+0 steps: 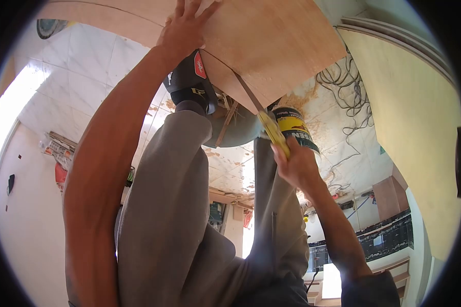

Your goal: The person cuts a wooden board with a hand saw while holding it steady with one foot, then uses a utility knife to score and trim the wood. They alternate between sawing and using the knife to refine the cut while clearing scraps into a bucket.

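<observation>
A hand saw [273, 129] with a yellow handle and a narrow dark blade is gripped in my right hand [298, 166]. Its blade meets a light brown plywood sheet [271, 41], in line with a thin cut or line that runs on toward my left hand. My left hand [183, 31] lies on the plywood, fingers spread, holding nothing. Just below that hand is my black shoe [187, 84] with a red patch, close against the sheet's edge. A labelled paint bucket [293, 124] stands beside the saw handle, partly hidden by my right hand and leg.
Under the plywood sits a round grey-blue basin [235, 128] with wood scraps. Tangled cable [351, 92] and sawdust lie on the tiled floor [102, 66] at right. A tall pale board [404, 92] leans along the right side. A round dark-rimmed object [48, 28] is at upper left.
</observation>
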Tool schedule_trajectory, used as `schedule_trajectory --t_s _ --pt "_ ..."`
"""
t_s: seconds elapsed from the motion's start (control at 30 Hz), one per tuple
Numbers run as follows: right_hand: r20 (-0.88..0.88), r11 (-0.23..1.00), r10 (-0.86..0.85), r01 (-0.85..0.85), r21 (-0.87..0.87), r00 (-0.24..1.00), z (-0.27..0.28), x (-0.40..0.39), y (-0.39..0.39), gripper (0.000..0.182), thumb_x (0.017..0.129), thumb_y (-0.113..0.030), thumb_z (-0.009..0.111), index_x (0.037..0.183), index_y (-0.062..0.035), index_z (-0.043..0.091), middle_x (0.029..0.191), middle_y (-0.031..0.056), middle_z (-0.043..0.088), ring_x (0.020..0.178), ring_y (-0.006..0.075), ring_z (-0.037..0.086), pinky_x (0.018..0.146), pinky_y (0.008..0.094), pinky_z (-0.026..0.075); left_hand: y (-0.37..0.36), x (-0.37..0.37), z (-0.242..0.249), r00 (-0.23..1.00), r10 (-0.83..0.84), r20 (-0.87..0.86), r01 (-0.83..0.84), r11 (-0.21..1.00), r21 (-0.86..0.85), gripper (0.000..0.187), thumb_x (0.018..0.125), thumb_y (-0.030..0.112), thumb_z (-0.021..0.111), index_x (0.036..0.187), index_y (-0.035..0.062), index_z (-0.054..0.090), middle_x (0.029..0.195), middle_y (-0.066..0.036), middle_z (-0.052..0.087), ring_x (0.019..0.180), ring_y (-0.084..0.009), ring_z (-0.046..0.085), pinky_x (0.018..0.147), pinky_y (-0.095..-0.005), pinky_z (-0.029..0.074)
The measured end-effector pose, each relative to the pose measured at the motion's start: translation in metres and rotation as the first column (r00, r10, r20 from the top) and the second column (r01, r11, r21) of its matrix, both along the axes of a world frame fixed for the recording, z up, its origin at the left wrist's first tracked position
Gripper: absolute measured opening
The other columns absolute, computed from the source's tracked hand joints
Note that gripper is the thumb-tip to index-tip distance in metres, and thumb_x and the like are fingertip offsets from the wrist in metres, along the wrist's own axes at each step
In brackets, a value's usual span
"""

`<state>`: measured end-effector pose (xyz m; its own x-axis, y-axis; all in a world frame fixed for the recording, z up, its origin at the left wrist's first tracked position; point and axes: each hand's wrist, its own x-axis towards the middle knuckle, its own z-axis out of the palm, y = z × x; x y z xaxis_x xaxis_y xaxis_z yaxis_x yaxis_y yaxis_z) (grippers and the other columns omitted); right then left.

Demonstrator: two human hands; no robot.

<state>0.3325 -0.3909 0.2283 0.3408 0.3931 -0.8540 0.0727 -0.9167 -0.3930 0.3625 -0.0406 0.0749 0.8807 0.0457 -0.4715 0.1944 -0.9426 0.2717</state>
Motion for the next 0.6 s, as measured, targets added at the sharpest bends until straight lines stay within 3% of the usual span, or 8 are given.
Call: schedule_trajectory --t_s 0.07,0.17,0.23,0.33,0.4,0.47,0.53,0.6 --pt "0.155 0.987 -0.012 -0.013 0.159 0.988 -0.096 -0.008 0.039 0.056 0.1 -0.053 0.052 0.087 0.0016 0.059 0.058 0.0214 0.062 0.056 0.0424 0.066 0.054 0.0494 0.055 -0.009 -0.007 0.005 1.0 -0.003 -0.012 0.002 0.998 -0.06 0.109 0.068 0.006 0.082 0.159 0.0264 0.026 0.168 -0.017 0.005 0.15 -0.0526 0.01 0.107 -0.0654 0.043" --pt "0.282 0.962 -0.008 -0.069 0.262 0.959 -0.139 -0.001 0.089 0.056 0.1 -0.051 0.052 0.086 0.0025 0.06 0.059 0.0222 0.063 0.057 0.0427 0.066 0.054 0.0502 0.054 0.008 -0.001 0.003 0.999 -0.01 0.045 0.014 0.997 -0.074 0.109 0.068 0.006 0.081 0.159 0.0263 0.025 0.168 -0.017 0.005 0.15 -0.0534 0.01 0.107 -0.0652 0.043" --pt "0.267 0.967 -0.019 -0.051 0.249 0.963 -0.127 -0.002 0.076 0.056 0.1 -0.051 0.052 0.087 0.0027 0.06 0.059 0.022 0.063 0.057 0.0424 0.067 0.054 0.0503 0.054 0.0 -0.005 0.003 0.999 -0.006 0.034 0.008 0.997 -0.076 0.109 0.068 0.006 0.081 0.159 0.0263 0.025 0.168 -0.017 0.004 0.15 -0.054 0.01 0.107 -0.0649 0.043" --pt "0.077 0.998 0.058 -0.058 -0.004 0.995 -0.038 -0.008 0.023 0.055 0.099 -0.051 0.055 0.093 0.0029 0.059 0.063 0.0214 0.065 0.058 0.0404 0.068 0.054 0.0489 0.054 -0.002 -0.005 0.009 0.998 0.001 -0.057 -0.004 0.998 -0.057 0.108 0.071 0.007 0.081 0.16 0.0261 0.023 0.168 -0.016 0.002 0.151 -0.0525 0.008 0.107 -0.0675 0.042" --pt "0.073 0.996 0.042 -0.047 0.075 0.996 0.037 -0.012 -0.036 0.044 0.096 -0.042 0.064 0.095 0.0004 0.055 0.062 0.0174 0.064 0.054 0.0382 0.067 0.049 0.0455 0.054 0.0 0.006 0.006 0.998 0.018 -0.063 -0.02 0.999 -0.029 0.107 0.072 0.007 0.08 0.16 0.0259 0.023 0.168 -0.016 0.001 0.151 -0.0516 0.008 0.107 -0.0684 0.042" --pt "-0.015 0.999 0.027 -0.026 0.028 1.0 0.08 -0.003 -0.053 0.041 0.096 -0.04 0.065 0.096 0.0004 0.055 0.061 0.017 0.064 0.054 0.0375 0.067 0.049 0.0455 0.054 -0.005 0.001 0.009 0.999 0.016 -0.052 -0.018 0.999 -0.036 0.106 0.072 0.006 0.08 0.16 0.0258 0.023 0.168 -0.016 0.0 0.151 -0.0508 0.007 0.107 -0.0692 0.041" --pt "0.01 0.998 0.047 -0.047 0.03 0.999 0.059 -0.002 -0.035 0.043 0.097 -0.041 0.064 0.097 0.0011 0.055 0.061 0.0177 0.064 0.053 0.0381 0.066 0.049 0.0463 0.054 -0.008 -0.001 0.017 0.993 0.019 -0.113 -0.028 0.997 -0.078 0.107 0.072 0.006 0.08 0.16 0.0258 0.022 0.168 -0.016 0.0 0.152 -0.0506 0.007 0.107 -0.069 0.041" --pt "-0.011 1.0 0.017 -0.017 -0.005 1.0 -0.013 0.007 0.01 0.04 0.1 -0.037 0.057 0.09 0.001 0.055 0.06 0.0202 0.062 0.056 0.0414 0.065 0.054 0.0476 0.053 -0.002 -0.001 0.006 0.998 0.017 -0.065 -0.021 0.998 -0.065 0.11 0.07 0.006 0.082 0.16 0.0259 0.022 0.168 -0.016 0.0 0.151 -0.0507 0.008 0.107 -0.0683 0.041"
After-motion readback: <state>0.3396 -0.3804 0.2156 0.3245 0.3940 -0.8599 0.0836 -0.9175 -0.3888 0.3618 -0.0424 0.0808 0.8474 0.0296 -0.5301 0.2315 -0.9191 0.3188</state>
